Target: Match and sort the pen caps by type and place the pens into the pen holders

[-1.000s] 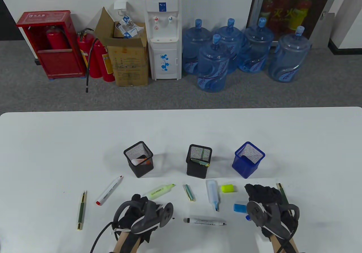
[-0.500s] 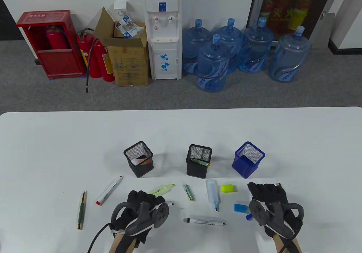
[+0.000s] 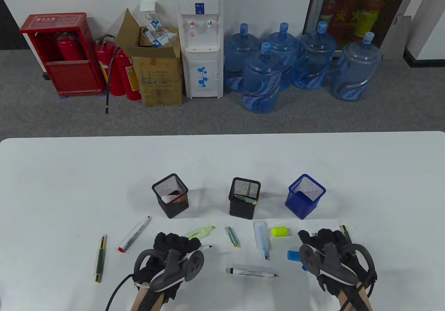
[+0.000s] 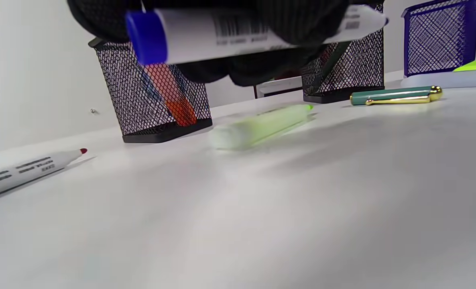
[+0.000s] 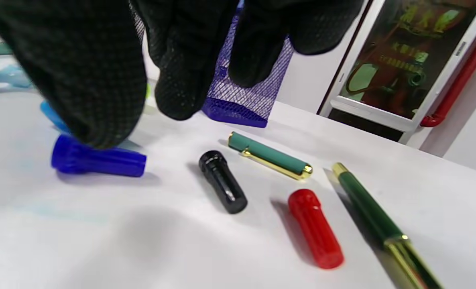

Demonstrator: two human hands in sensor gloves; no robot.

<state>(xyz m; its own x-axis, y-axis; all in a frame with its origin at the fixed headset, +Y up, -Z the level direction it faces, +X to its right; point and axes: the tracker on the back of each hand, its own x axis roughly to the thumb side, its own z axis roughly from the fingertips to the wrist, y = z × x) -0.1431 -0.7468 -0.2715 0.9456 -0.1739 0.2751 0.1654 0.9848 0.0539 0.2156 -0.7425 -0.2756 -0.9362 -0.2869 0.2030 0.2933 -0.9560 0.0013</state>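
Left hand (image 3: 170, 255) gripping marker (image 4: 238, 34) clear of table, right thumb (image 5: 81, 80) touching blue cap (image 5: 99, 160), fingers spread, both hands shifted left since earlier.

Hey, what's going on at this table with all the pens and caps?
A person in black sensor gloves is sorting pens and loose caps. The left hand grips a white marker with a blue end, lifted off the white table. The right hand reaches down toward a dark blue cap lying beside a black cap, a red cap and a green-and-gold cap. Two black mesh holders already contain pens; whether the blue mesh holder does is unclear.
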